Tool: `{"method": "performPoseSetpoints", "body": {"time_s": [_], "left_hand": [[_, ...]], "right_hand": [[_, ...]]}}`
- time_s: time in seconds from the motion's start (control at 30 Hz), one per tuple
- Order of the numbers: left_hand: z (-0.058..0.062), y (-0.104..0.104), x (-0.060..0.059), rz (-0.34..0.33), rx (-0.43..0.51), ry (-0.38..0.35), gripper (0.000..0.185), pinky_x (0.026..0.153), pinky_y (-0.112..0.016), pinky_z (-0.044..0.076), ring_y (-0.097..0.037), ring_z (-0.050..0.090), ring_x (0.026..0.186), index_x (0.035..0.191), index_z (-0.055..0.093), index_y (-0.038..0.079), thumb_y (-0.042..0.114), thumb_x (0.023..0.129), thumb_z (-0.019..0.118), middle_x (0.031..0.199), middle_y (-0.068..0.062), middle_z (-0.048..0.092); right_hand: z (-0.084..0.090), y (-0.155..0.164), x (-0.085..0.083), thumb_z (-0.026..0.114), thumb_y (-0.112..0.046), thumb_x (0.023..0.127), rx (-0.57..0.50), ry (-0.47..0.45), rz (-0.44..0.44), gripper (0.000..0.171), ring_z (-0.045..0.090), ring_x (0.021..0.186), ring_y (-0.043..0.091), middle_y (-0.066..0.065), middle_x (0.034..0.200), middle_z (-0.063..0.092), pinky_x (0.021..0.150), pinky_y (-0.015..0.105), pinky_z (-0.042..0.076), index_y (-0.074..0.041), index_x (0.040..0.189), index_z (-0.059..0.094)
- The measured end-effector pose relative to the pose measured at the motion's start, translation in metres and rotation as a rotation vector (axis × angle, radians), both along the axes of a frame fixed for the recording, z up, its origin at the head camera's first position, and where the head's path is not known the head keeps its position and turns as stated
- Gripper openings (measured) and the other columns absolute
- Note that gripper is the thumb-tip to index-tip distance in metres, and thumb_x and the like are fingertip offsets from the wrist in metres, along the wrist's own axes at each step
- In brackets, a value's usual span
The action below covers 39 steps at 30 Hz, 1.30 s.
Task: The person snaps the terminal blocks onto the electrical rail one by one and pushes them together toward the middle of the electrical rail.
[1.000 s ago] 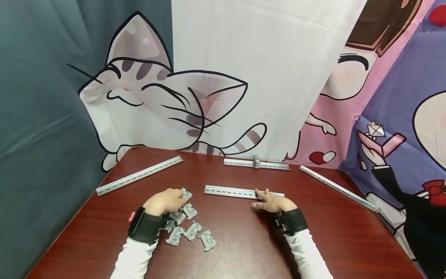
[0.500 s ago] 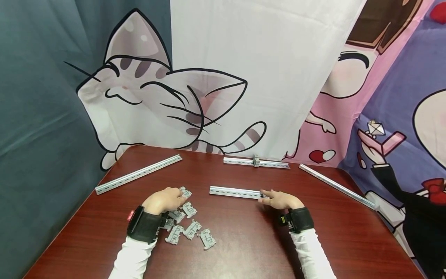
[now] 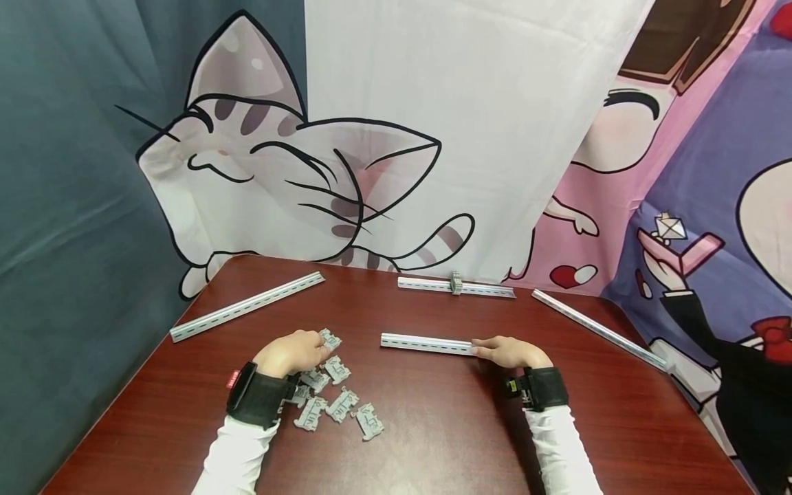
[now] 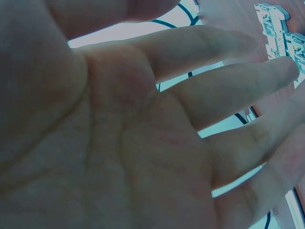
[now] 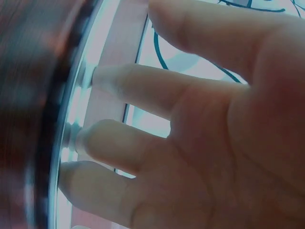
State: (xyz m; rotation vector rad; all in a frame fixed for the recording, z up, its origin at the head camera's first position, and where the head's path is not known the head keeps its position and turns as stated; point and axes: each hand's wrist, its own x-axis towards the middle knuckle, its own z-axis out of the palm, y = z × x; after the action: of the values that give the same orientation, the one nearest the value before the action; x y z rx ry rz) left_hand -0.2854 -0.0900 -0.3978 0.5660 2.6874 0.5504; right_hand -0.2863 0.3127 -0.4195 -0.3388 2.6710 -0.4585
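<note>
In the head view, my left hand (image 3: pixel 291 352) lies over the left side of a loose group of grey terminal blocks (image 3: pixel 342 405). Its fingertips reach the farthest block (image 3: pixel 330 339); whether they touch it I cannot tell. The left wrist view has these fingers (image 4: pixel 228 90) long and spread, with nothing held. My right hand (image 3: pixel 510 352) covers the right end of a slotted metal DIN rail (image 3: pixel 427 343) in mid-table. In the right wrist view, fairly straight fingers (image 5: pixel 114 138) touch that rail's edge, and the thumb (image 5: pixel 190 24) stands apart from them.
Another DIN rail (image 3: pixel 423 282) lies at the back with one terminal block (image 3: pixel 456 283) clipped upright on it. Further rails slant along the table's left (image 3: pixel 247 306) and right (image 3: pixel 597 330). A printed cloth (image 3: pixel 383 192) hangs behind the brown table (image 3: pixel 433 440).
The middle rail has slid to the right. My right hand has moved right too and now hides the rail's right end. My left hand has hardly moved.
</note>
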Motion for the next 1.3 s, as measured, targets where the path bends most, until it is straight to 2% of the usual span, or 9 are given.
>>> {"method": "performPoseSetpoints", "body": {"time_s": [0.43,0.73,0.97,1.07,1.17,1.2,1.3], "left_hand": [[0.001,0.002,0.001,0.003,-0.007,0.011,0.027,0.072,-0.038,0.044,-0.024,0.053,0.08,0.107,0.063,-0.004,0.018,0.095,0.052,0.098,-0.016,0.063],[0.002,0.003,0.002,0.009,-0.007,0.0,0.029,0.073,-0.039,0.044,-0.024,0.054,0.083,0.11,0.063,-0.005,0.018,0.095,0.052,0.102,-0.017,0.063],[0.003,0.01,0.006,-0.014,-0.024,0.024,0.022,0.072,-0.037,0.043,-0.022,0.054,0.081,0.099,0.064,0.0,0.018,0.096,0.052,0.092,-0.011,0.061],[0.005,0.018,0.012,-0.032,-0.006,0.032,0.029,0.085,-0.044,0.048,-0.03,0.061,0.099,0.111,0.063,-0.005,0.016,0.096,0.052,0.107,-0.018,0.065],[0.006,0.029,0.018,-0.062,0.027,0.041,0.036,0.099,-0.051,0.044,-0.041,0.056,0.119,0.121,0.059,-0.01,0.014,0.095,0.053,0.124,-0.026,0.061],[0.006,0.033,0.02,-0.071,0.041,0.048,0.036,0.1,-0.053,0.042,-0.043,0.054,0.12,0.119,0.06,-0.011,0.014,0.094,0.054,0.122,-0.027,0.062],[0.003,0.044,0.023,-0.087,0.063,0.065,0.025,0.085,-0.045,0.05,-0.033,0.064,0.097,0.103,0.068,-0.007,0.013,0.091,0.059,0.101,-0.019,0.069]], "right_hand": [[-0.002,0.012,0.001,0.047,-0.032,0.101,-0.034,-0.006,-0.004,0.049,0.04,0.136,0.042,0.02,0.144,0.048,0.108,0.057,0.032,-0.002,0.139,0.05],[-0.002,0.014,0.0,0.046,-0.03,0.101,-0.051,-0.006,-0.009,0.05,0.036,0.137,0.045,0.024,0.145,0.045,0.109,0.059,0.03,0.0,0.142,0.045],[-0.004,0.017,-0.005,0.046,-0.031,0.101,-0.07,-0.012,-0.021,0.051,0.034,0.138,0.046,0.024,0.146,0.044,0.11,0.059,0.028,0.0,0.142,0.045],[-0.006,0.018,-0.006,0.046,-0.032,0.101,-0.069,-0.001,-0.031,0.052,0.032,0.139,0.047,0.025,0.145,0.044,0.11,0.06,0.027,0.001,0.141,0.045],[-0.006,0.02,-0.007,0.046,-0.032,0.101,-0.06,0.016,-0.025,0.052,0.031,0.139,0.047,0.025,0.145,0.044,0.11,0.06,0.027,0.0,0.141,0.045],[-0.006,0.02,-0.008,0.046,-0.032,0.101,-0.055,0.021,-0.017,0.051,0.031,0.139,0.048,0.025,0.145,0.044,0.11,0.06,0.027,0.0,0.141,0.045],[-0.006,0.021,-0.009,0.045,-0.03,0.102,-0.041,0.026,-0.001,0.05,0.03,0.139,0.048,0.024,0.146,0.043,0.111,0.06,0.026,0.001,0.141,0.045]]}}
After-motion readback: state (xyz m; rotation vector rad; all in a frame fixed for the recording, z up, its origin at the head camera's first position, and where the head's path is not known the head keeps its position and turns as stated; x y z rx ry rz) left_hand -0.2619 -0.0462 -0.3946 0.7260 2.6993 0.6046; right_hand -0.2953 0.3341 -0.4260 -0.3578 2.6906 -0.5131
